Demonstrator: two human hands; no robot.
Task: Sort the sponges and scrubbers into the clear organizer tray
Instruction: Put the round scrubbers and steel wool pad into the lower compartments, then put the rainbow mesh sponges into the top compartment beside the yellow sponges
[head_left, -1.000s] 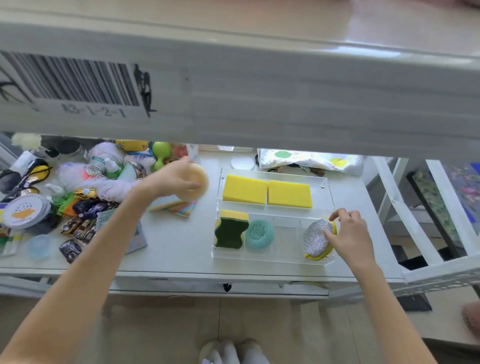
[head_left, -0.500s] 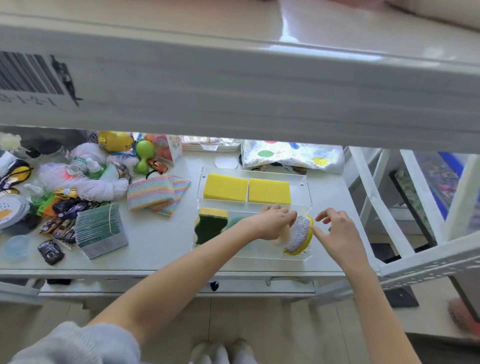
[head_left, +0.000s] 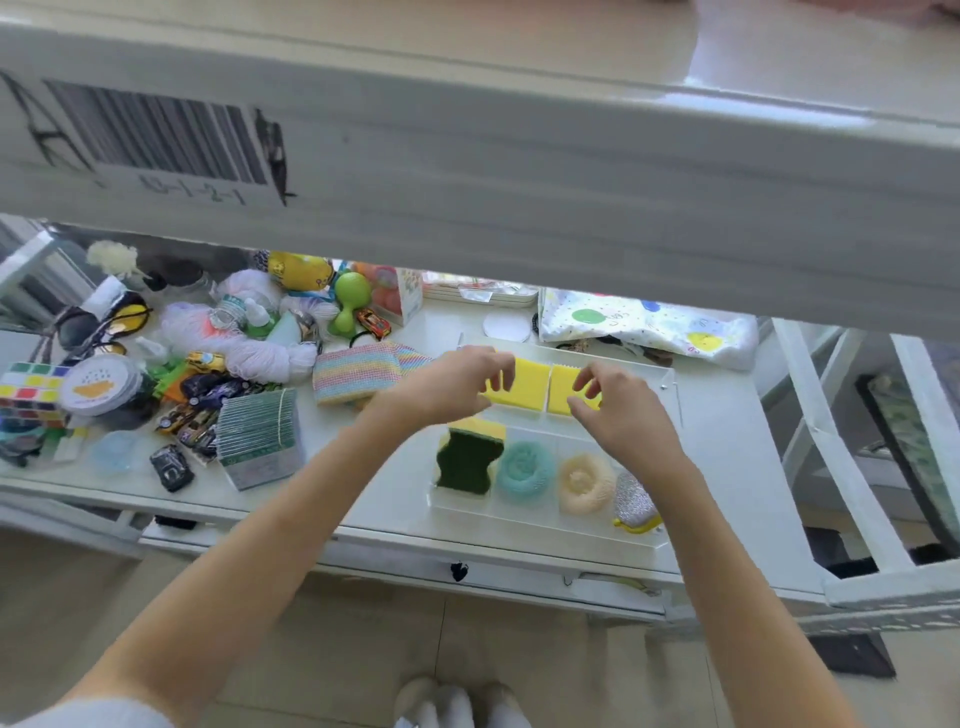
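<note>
So I'm at the tidy-up bit: both hands are over the back row of the tray (head_left: 670, 415), centre of frame, squaring up the two yellow sponges (head_left: 522, 387) sitting side by side in there. To do it well I'd just nudge each one flat against its divider with light fingertip pushes and not lift them, since the clear walls look thin and the tray could slide on the tabletop (head_left: 363, 499) if I shove.

Left hand (head_left: 447, 387) is loosely curled, fingers half open, tips resting on the left sponge's top edge. Right hand (head_left: 618, 410) is about the same, fingers bent and spread a little, touching the right sponge. Neither one looks like it's really gripping anything, more poking than pinching, though my fingers hide the contact so I can't be sure.

Front row, lower centre, looks filled: green scourer (head_left: 467, 460), teal scrubber (head_left: 525, 472), cream scrubber (head_left: 584, 483), silver scrubber (head_left: 635, 503) at the right end.

The striped cloths (head_left: 358, 376) left of the tray are outside it; might be next, I guess.
</note>
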